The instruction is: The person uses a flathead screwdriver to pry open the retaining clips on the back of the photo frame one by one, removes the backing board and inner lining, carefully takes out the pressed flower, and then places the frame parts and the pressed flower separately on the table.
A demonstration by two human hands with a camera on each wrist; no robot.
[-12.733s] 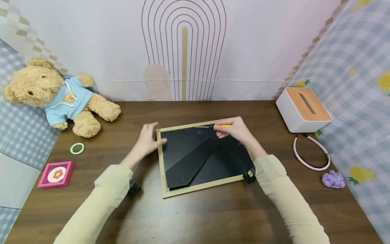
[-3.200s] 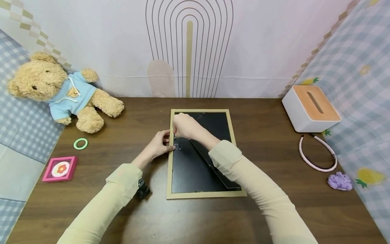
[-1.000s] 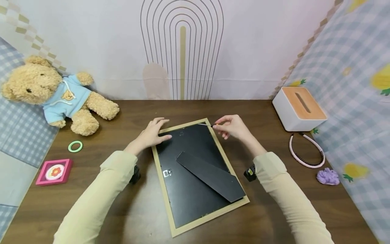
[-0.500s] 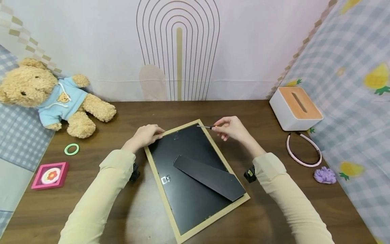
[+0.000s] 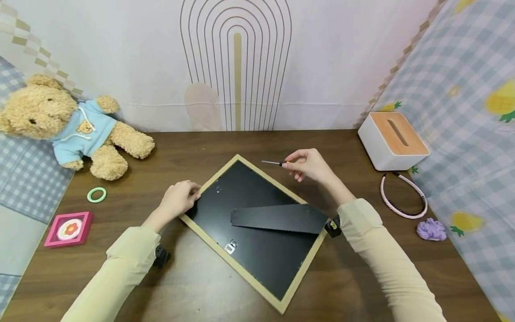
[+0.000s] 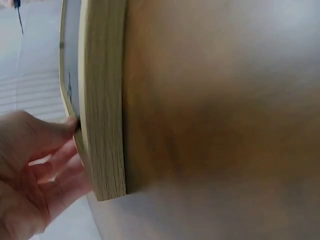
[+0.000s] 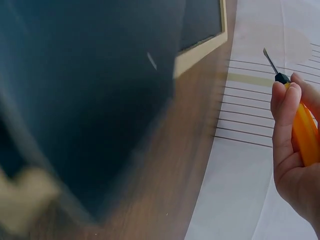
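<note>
A picture frame (image 5: pixel 241 269) with a pale wooden rim lies face down and turned diagonally on the table. Its black backing board (image 5: pixel 259 252) carries a black easel leg (image 5: pixel 277 218) and a small metal hanger (image 5: pixel 231 246). At the frame's left corner my left hand (image 5: pixel 178 199) grips the rim; in the left wrist view the thumb is on the inner edge and the fingers are outside. My right hand (image 5: pixel 309 165) holds a small screwdriver (image 7: pixel 304 132) by its orange handle, apart from the frame and beyond its upper right side. The screwdriver's thin metal tip points left.
On the left are a teddy bear (image 5: pixel 86 127), a green ring (image 5: pixel 97 195) and a pink box (image 5: pixel 68 229). To the right stand a white tissue box (image 5: pixel 392 141), a pink headband (image 5: pixel 402 214) and a purple scrunchie (image 5: pixel 432 229). Patterned cloth borders the wooden table (image 5: pixel 193 290).
The frame has turned counterclockwise under my left hand, which has moved left and nearer. The screwdriver tip, earlier at the frame's top edge, is now off the frame.
</note>
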